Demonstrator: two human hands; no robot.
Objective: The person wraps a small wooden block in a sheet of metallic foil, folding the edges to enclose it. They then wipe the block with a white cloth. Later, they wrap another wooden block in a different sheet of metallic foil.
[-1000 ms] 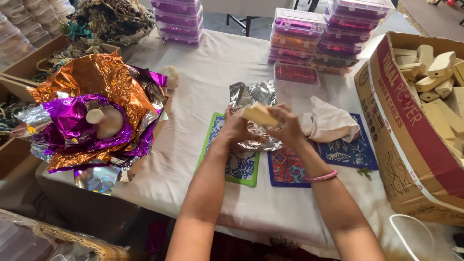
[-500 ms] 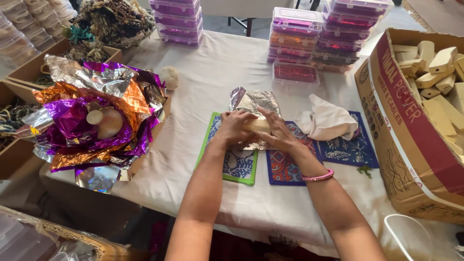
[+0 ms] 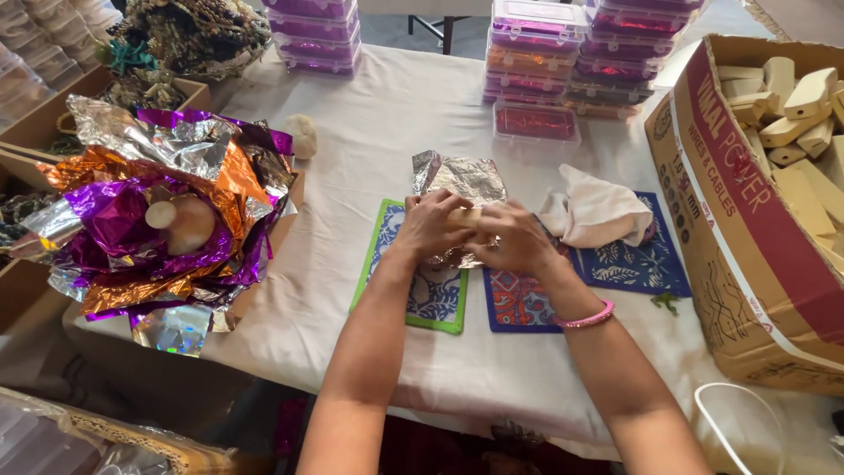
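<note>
My left hand (image 3: 432, 226) and my right hand (image 3: 513, 237) are pressed together over a small pale wooden piece (image 3: 467, 216), both gripping it. Under them lies a crinkled sheet of silver foil (image 3: 462, 179) on the white tablecloth (image 3: 378, 114). The hands hover above a green-edged printed mat (image 3: 431, 295) and a red and blue printed mat (image 3: 517, 303). A pink bangle (image 3: 585, 318) circles my right wrist. Most of the wooden piece is hidden by my fingers.
A box of purple, orange and silver foil sheets (image 3: 167, 220) sits left. A white cloth (image 3: 598, 211) lies on a blue mat (image 3: 642, 259). A cardboard box of wooden blocks (image 3: 774, 176) stands right. Stacked clear plastic cases (image 3: 563, 53) line the back.
The hands lowered the wooden piece from above the table down onto the silver foil and closed around it. The foil pile in the left box shifted in view as the head moved.
</note>
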